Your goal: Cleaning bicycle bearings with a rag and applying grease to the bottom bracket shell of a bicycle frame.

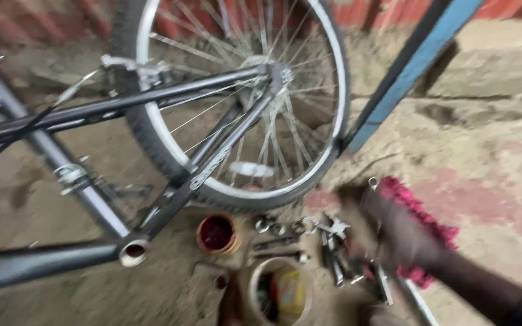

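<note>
Right hand [388, 226]: motion-blurred, reaching down over scattered tools [339, 253] on dirt floor; finger posture unreadable, whether anything held cannot be told. Left hand: not seen. Behind hand: pink-red brush or rag [421, 211], just beside tools. Left of tools: small sockets or nuts [279, 227], red-lined tin [217, 233], open container [279, 296] with yellow contents. Beyond: bicycle frame [170, 193], rear wheel [237, 96] fitted, empty bottom-bracket shell [133, 252] facing camera. Blue post [412, 66] leaning behind.
</note>
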